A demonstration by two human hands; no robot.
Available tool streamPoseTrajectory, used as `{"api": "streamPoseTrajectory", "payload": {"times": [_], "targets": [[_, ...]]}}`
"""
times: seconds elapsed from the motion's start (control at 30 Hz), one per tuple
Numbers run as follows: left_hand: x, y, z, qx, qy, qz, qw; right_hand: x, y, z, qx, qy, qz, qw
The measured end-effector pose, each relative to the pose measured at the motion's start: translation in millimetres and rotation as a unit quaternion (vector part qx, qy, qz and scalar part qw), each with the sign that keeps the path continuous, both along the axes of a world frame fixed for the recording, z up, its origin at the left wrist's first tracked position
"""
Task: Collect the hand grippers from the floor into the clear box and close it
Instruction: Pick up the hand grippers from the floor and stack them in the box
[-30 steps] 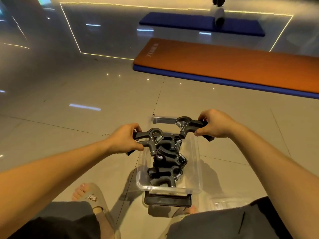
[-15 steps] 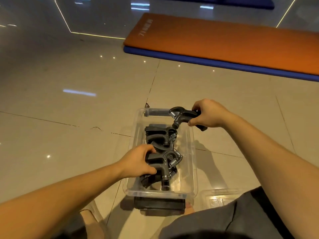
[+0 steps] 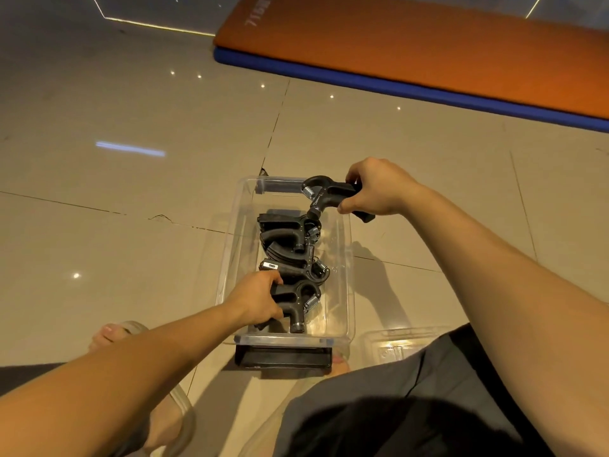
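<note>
**Q:** Where does the black plastic hand gripper with the steel spring [image 3: 324, 195] lie relative to the right hand [image 3: 379, 189]?

**A:** It extends to the left of the hand. Fingers and thumb curl round its handles. The spring head hangs above the far end of the clear plastic box [image 3: 232, 245], with the long axis across the box width.

**Q:** And the left hand [image 3: 258, 300]?

**A:** It grips a second black gripper [image 3: 298, 300] at the near end, inside the box. The right hand is nearer the unfilled far end, so the placement probably calls for a straight descent.
</note>
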State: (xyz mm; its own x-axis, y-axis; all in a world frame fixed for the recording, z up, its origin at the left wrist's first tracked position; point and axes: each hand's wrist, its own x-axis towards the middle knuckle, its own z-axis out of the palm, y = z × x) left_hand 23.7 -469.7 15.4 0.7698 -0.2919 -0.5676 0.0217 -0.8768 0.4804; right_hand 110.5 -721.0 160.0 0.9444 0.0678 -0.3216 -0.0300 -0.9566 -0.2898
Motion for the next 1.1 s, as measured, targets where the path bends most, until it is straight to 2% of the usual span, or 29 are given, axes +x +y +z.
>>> {"api": "streamPoseTrajectory", "payload": {"times": [0.17, 0.57, 0.7, 0.83, 0.97, 1.1], "targets": [[-5.3, -1.4, -1.8, 0.034, -0.027, -0.021, 0.999, -0.7, -0.4, 0.2, -0.003, -0.001, 0.007, 1.0], [0.0, -2.9, 13.1, 0.011, 0.015, -0.005, 1.0, 1.8, 0.5, -3.0, -0.016, 0.001, 0.011, 1.0], [19.7, 0.1, 41.2, -0.036, 0.018, 0.02, 0.999, 2.1, 2.4, -3.0, -0.011, 0.002, 0.014, 1.0], [41.7, 3.3, 80.1, -0.123, 0.011, 0.082, 0.989, 0.5, 5.1, -3.1, -0.015, 0.0, 0.021, 1.0], [53.7, -1.3, 111.8, -0.248, -0.012, 0.196, 0.949, -1.5, 18.6, 1.1, -0.021, -0.016, 0.032, 0.999], [52.9, -15.3, 124.2, -0.314, -0.016, 0.265, 0.911, -7.5, 44.4, 4.2, 0.01, -0.044, 0.028, 0.999]]}}
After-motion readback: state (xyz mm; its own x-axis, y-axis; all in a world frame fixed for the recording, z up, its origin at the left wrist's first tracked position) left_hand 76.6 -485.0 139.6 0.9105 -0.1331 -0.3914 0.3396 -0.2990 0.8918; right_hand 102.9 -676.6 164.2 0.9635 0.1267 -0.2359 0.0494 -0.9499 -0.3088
